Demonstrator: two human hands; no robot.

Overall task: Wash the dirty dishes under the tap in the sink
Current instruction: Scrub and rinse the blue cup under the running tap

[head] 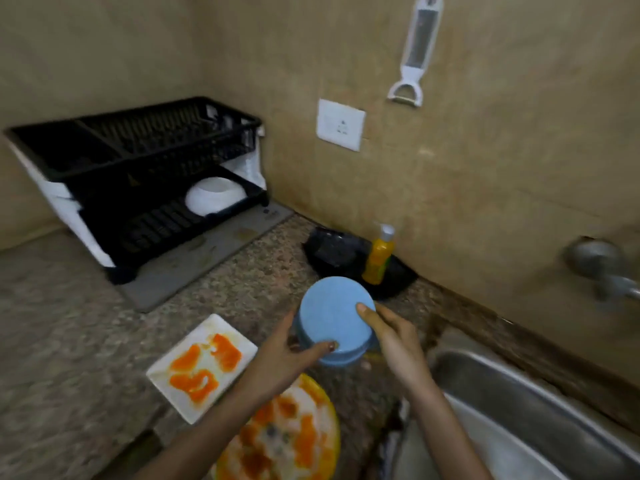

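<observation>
While both hands grip it, the blue bowl [332, 315] hangs upside down over the bench [69, 341], base tilted up toward the camera; left hand [280, 358] fingers clasp its near rim, right hand [391, 337] fingers its right side. Two orange-smeared plates, a square plate [202, 367] and a round plate [280, 434], lie below, left of the steel sink [519, 410]. A black rack [138, 181] holding a white bowl [214, 195] stands in the tan-walled corner.
</observation>
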